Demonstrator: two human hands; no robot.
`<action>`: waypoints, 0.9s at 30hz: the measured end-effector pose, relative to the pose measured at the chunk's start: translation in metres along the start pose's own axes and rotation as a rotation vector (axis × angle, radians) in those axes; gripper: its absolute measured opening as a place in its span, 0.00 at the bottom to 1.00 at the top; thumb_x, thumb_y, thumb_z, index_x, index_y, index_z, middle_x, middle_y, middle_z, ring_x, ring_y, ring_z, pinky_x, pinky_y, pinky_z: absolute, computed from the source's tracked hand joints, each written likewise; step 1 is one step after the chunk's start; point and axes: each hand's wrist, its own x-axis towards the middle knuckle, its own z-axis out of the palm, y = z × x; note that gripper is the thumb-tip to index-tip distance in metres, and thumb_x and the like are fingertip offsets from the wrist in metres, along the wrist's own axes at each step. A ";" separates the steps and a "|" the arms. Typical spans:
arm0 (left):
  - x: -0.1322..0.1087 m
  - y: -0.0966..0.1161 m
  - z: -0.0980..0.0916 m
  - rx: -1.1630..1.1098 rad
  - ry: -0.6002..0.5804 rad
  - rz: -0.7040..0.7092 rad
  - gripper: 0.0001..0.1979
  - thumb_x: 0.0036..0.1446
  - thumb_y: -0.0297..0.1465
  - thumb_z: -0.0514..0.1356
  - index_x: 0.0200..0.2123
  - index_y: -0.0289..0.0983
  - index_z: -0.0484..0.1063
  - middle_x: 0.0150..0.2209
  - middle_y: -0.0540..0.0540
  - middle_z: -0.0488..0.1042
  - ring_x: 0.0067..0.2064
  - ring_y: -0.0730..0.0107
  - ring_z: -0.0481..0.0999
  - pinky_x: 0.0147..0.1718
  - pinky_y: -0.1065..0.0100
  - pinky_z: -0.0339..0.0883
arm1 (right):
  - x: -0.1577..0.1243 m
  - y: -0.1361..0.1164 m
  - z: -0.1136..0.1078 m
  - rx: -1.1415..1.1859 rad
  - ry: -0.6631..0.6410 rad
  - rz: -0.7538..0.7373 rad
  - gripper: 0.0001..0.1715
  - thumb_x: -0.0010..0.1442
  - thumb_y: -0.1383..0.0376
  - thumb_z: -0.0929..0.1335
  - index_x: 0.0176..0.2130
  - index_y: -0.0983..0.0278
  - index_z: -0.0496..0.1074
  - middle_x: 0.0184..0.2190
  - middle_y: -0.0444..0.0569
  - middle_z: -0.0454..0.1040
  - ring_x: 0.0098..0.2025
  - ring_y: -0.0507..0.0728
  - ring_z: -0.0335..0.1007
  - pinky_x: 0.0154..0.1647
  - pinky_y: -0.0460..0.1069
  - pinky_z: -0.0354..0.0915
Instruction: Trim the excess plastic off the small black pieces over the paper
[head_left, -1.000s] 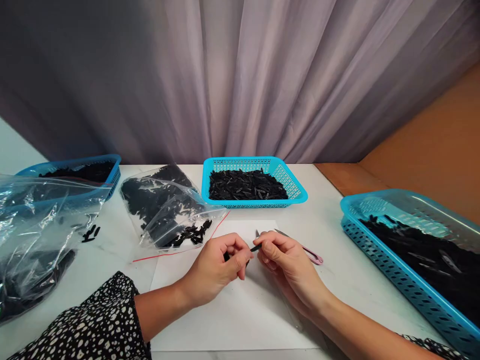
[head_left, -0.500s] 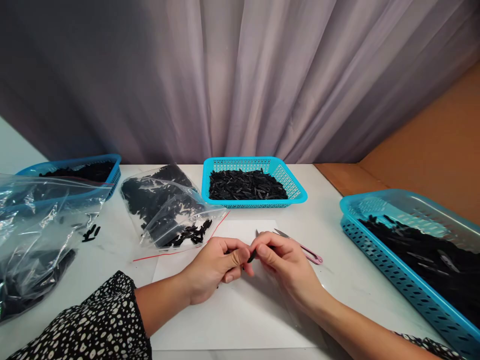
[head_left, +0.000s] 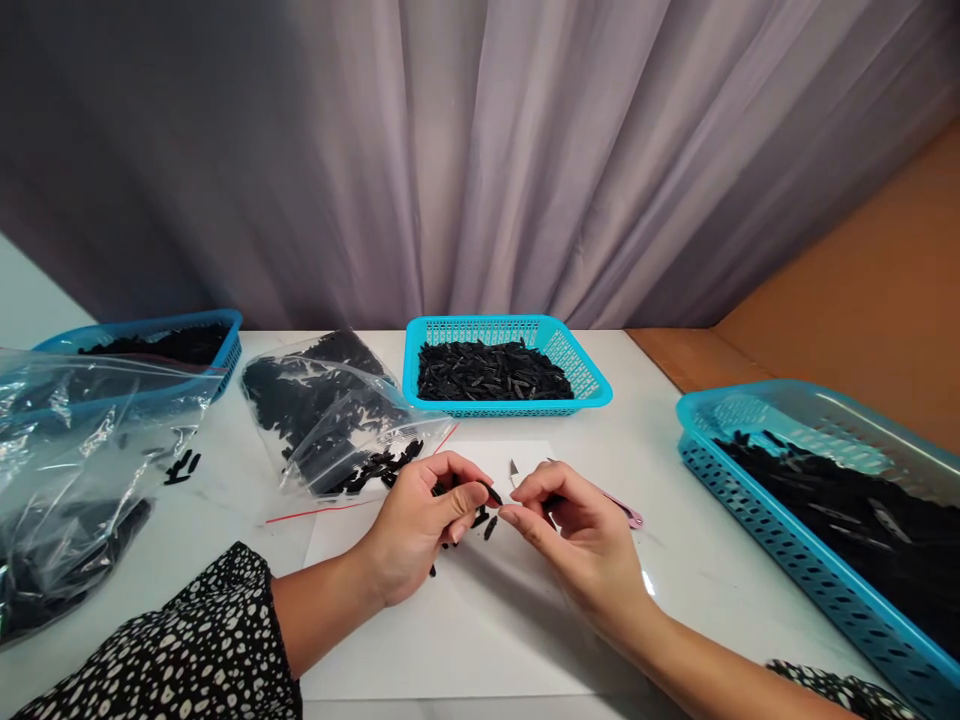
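Between the thumb and forefinger of my left hand [head_left: 420,525] is a small black oblong piece [head_left: 491,495], its free end pointing right. My right hand [head_left: 585,530] is just beside it, thumb tip close to the piece and forefinger raised apart from the thumb. Something dark shows inside its curled fingers, too hidden to make out. Several loose black pieces [head_left: 490,527] lie on a white sheet [head_left: 450,650] below and behind my left hand. Pink-handled scissors [head_left: 635,518] lie behind my right hand, which partly covers them.
A blue basket [head_left: 600,390] of black pieces stands at the back. Another basket [head_left: 787,560] is at the right, a third [head_left: 234,340] at the far left. Clear zip bags [head_left: 322,420] [head_left: 90,450] holding black pieces lie at the left, with loose black bits [head_left: 181,466] between them.
My right hand has drawn back slightly from my left, and its forefinger has lifted off. The black piece now shows in my left fingers, and loose pieces on the sheet have come into view.
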 end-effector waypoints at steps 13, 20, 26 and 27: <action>0.002 -0.005 -0.007 0.162 0.039 0.113 0.14 0.42 0.38 0.73 0.27 0.34 0.77 0.18 0.53 0.68 0.18 0.83 0.60 0.18 0.76 0.50 | 0.003 -0.001 0.000 -0.100 -0.001 -0.106 0.04 0.59 0.67 0.70 0.31 0.62 0.74 0.21 0.41 0.66 0.22 0.51 0.60 0.22 0.46 0.58; 0.000 -0.004 -0.005 0.270 0.060 0.184 0.10 0.45 0.34 0.71 0.26 0.34 0.78 0.22 0.50 0.73 0.18 0.82 0.62 0.17 0.75 0.55 | 0.003 -0.003 -0.001 -0.189 0.014 -0.157 0.05 0.59 0.69 0.69 0.30 0.62 0.73 0.21 0.41 0.66 0.21 0.51 0.60 0.21 0.46 0.57; -0.002 -0.004 -0.005 0.345 0.065 0.293 0.06 0.46 0.31 0.71 0.25 0.35 0.79 0.25 0.49 0.76 0.19 0.80 0.65 0.18 0.75 0.58 | 0.004 -0.004 -0.003 -0.217 0.003 -0.122 0.06 0.58 0.66 0.70 0.28 0.63 0.75 0.20 0.42 0.67 0.21 0.51 0.60 0.21 0.47 0.57; -0.002 -0.005 -0.005 0.366 0.060 0.329 0.05 0.47 0.30 0.71 0.25 0.36 0.79 0.26 0.48 0.77 0.20 0.79 0.67 0.19 0.75 0.60 | 0.005 -0.004 -0.004 -0.217 -0.003 -0.112 0.07 0.58 0.66 0.70 0.28 0.63 0.75 0.20 0.42 0.67 0.21 0.51 0.60 0.21 0.47 0.57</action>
